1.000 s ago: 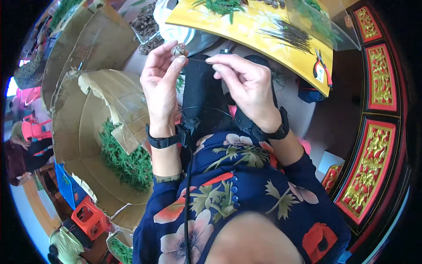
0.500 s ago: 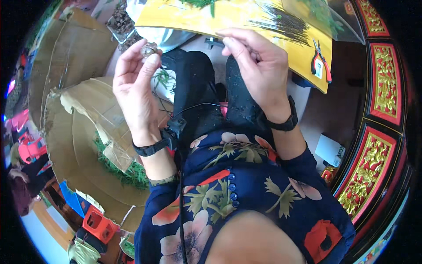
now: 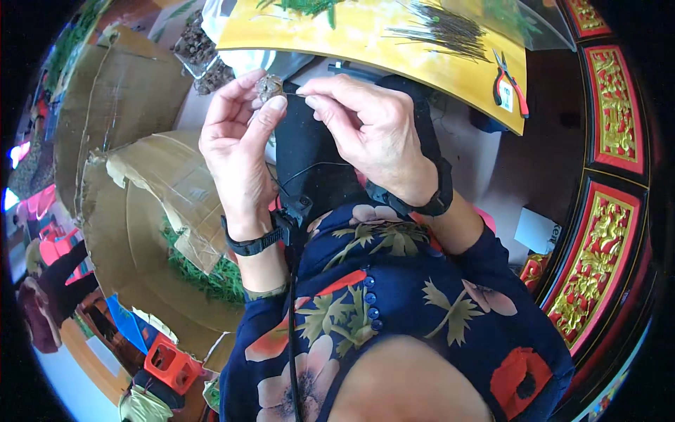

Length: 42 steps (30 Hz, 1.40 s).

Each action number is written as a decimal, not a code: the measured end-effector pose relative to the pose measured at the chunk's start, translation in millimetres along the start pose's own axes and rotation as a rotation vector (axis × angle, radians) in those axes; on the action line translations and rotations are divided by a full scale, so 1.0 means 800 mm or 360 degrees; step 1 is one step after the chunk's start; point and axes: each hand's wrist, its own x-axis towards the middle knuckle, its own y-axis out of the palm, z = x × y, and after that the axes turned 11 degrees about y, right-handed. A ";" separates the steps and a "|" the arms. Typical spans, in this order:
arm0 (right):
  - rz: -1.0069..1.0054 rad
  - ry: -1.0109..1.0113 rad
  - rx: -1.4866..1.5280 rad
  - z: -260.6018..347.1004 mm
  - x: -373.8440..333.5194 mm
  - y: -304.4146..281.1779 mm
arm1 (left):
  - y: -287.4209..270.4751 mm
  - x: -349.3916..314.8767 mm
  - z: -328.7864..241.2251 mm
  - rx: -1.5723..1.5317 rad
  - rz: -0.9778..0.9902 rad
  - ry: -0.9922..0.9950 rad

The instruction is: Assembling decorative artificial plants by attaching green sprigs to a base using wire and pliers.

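My left hand (image 3: 239, 144) holds a small brown pine cone (image 3: 269, 87) between thumb and fingertips, raised in front of my chest. My right hand (image 3: 369, 126) pinches a thin wire (image 3: 290, 93) whose tip meets the cone's side. Both wrists wear black bands. The two hands nearly touch, just below the near edge of a yellow board (image 3: 394, 60). On that board lie a bundle of thin dark wires (image 3: 443, 28), green sprigs (image 3: 302, 7) and red-handled pliers (image 3: 510, 88).
An open cardboard box (image 3: 140, 211) with green sprigs (image 3: 204, 274) inside stands at my left. A bag of more pine cones (image 3: 200, 60) lies at the upper left. Red and gold carved panels (image 3: 598, 260) stand at the right. A red crate (image 3: 169, 362) sits at the lower left.
My hands have come closer together and nearer the camera. My right hand has brought the wire up against the pine cone in my left hand.
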 end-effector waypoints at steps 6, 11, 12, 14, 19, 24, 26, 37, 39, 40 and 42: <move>-0.0082 0.0020 -0.0046 0.004 0.008 0.005 | 0.002 0.007 -0.005 0.0012 -0.0018 0.0025; -0.0140 -0.0061 -0.0100 0.004 0.012 0.007 | 0.003 0.005 -0.001 0.0040 0.0036 0.0060; -0.0132 -0.0007 -0.0127 0.005 0.011 0.007 | 0.004 0.006 0.001 0.0040 0.0053 0.0063; -0.0116 0.0105 -0.0181 0.007 0.010 0.008 | 0.005 0.005 0.000 -0.0077 0.0056 -0.0001; -0.0169 -0.0044 -0.0211 0.003 0.013 0.009 | -0.001 0.003 0.011 -0.0386 0.0032 -0.0157; -0.0123 0.0002 -0.0085 -0.002 0.008 0.003 | -0.004 0.005 0.011 -0.0532 0.0091 -0.0231; -0.0068 0.0067 -0.0002 -0.005 0.007 0.001 | -0.005 0.005 0.013 -0.0585 0.0110 -0.0245; 0.0099 0.0110 0.0113 -0.017 0.020 -0.026 | 0.006 0.002 0.023 -0.0649 0.0307 -0.0282; 0.0113 0.0130 0.0100 -0.018 0.020 -0.032 | 0.009 0.002 0.029 -0.0618 0.0342 -0.0289; 0.0112 0.0150 0.0061 -0.018 0.019 -0.034 | 0.010 0.001 0.031 -0.0604 0.0360 -0.0293; 0.0112 0.0189 -0.0019 -0.018 0.017 -0.038 | 0.013 0.001 0.034 -0.0586 0.0359 -0.0302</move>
